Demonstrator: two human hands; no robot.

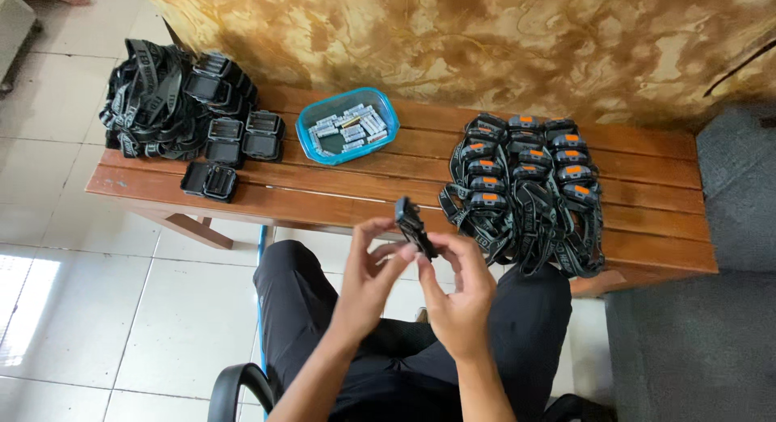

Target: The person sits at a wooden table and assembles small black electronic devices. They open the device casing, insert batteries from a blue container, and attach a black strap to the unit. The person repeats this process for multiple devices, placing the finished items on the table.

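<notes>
Black plastic, a small headlamp casing (415, 226), is held above the near edge of the wooden surface (647, 204), between both hands. Left hand (368, 280): grip closed on the casing's lower end, fingers curled. Right hand (461, 297): fingertips pinching its right side. A blue-rimmed tray of batteries (347, 124) sits centre-far. Orange-buttoned headlamps (529, 179) lie in rows at right; open black casings and straps (182, 103) are heaped at left.
</notes>
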